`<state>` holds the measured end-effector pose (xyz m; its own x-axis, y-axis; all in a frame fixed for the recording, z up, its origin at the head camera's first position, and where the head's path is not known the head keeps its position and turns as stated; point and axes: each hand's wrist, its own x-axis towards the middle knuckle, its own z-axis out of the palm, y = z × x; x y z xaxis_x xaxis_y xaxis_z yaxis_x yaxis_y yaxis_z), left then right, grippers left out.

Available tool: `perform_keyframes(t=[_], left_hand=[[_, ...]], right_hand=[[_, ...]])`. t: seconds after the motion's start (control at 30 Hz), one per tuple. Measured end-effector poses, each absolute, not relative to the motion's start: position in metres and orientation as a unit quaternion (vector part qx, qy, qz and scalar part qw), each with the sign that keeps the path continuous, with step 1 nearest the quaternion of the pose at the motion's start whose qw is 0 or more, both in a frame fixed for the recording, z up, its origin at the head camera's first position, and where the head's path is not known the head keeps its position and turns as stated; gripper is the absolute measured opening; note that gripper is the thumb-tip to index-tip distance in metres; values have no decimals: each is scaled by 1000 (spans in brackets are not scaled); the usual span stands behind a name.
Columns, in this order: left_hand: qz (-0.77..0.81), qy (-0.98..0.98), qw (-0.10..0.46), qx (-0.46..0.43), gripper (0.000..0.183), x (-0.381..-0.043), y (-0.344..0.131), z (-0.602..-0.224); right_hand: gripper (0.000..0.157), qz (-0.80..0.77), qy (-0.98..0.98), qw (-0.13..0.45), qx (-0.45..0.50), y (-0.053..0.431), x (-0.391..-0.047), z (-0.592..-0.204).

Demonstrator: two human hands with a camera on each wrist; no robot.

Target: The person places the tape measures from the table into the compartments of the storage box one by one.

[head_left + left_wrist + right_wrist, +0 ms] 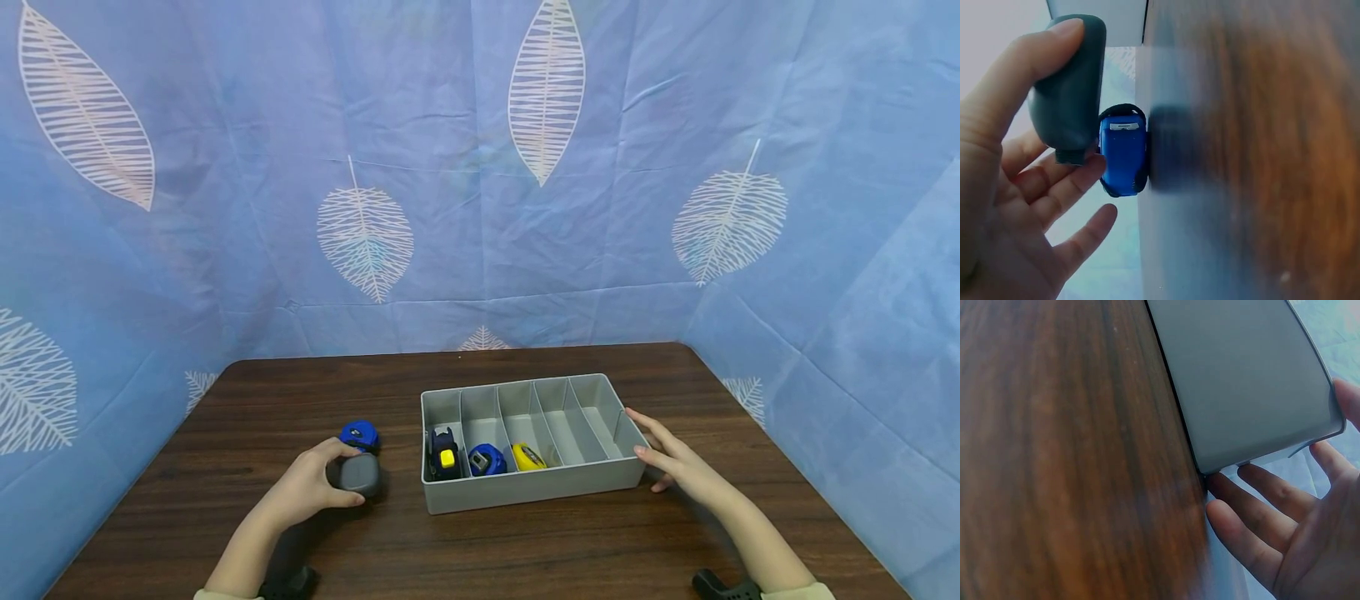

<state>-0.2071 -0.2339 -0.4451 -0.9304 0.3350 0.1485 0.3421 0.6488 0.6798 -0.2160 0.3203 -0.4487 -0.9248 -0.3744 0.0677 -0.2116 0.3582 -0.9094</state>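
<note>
Creased blue cloth spans the back and both sides, pale leaf prints scattered right across it! Down below, a dark wood-grain tabletop stretches out, far corners rounded, and the cloth's right side shows a lighter patch.

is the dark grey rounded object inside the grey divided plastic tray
No, the left hand holds the dark grey rounded object outside the grey divided plastic tray, left of it.

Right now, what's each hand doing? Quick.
Left hand: closed, holding the dark grey, rounded-square object.
Right hand: open, touching the right end of the grey, rectangular, five-compartment plastic tray.
</note>
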Motion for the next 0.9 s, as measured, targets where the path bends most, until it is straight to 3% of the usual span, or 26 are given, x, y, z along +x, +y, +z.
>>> perform_keyframes(t=[0.5, 0.9], left_hand=[[-440, -874, 56, -197, 57, -204, -235, -447], [-476, -854, 87, -191, 62, -206, -232, -448]], right_hand=[[60, -536, 823, 73, -177, 319, -215, -448], [61, -536, 822, 72, -179, 320, -215, -449]])
